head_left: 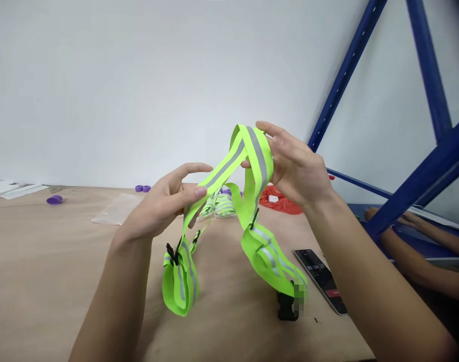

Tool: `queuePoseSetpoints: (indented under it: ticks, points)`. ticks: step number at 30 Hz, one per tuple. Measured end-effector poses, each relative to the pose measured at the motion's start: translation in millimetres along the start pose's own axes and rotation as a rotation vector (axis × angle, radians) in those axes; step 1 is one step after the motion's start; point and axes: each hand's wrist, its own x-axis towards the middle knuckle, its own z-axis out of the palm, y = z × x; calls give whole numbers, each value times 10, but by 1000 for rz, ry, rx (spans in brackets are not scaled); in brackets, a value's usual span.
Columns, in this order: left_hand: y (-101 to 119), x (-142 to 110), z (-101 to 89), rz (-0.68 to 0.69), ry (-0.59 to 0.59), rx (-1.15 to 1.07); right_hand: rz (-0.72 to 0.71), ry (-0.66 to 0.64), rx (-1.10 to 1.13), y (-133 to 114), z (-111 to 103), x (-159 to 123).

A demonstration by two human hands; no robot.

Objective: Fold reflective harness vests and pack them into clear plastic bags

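A neon yellow-green reflective strap harness (259, 156) with grey stripes hangs between my two hands above the table. My left hand (172, 193) pinches one strap between thumb and fingers. Around the top loop, my right hand (295, 158) has its fingers bent behind the band, partly hidden by it. Two folded bundles dangle below: one under my left hand with a black slider (172, 254), the other lower right. A black buckle (287, 305) hangs at the end of the right bundle, by the tabletop.
On the brown table (56, 271) lie a clear plastic bag (114, 210), purple rolls (55, 200), more reflective straps (224, 205), a red plastic bag (286, 202) and a phone (320, 279) showing a timer. A blue metal frame (414, 191) rises at right, where another person's arms (422, 256) show.
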Motion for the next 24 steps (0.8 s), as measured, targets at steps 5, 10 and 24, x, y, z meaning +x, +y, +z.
queuePoseSetpoints:
  ticks: [5,10,24]
  points:
    - [-4,-22,41,-47,-143,-113,1,-158,-9,-159,268,-189]
    - [-6,-48,103,38,-121,-124,127,-241,50,-164,423,-319]
    - [-118,97,215,273,222,-113,426,-254,129,-12,434,-614]
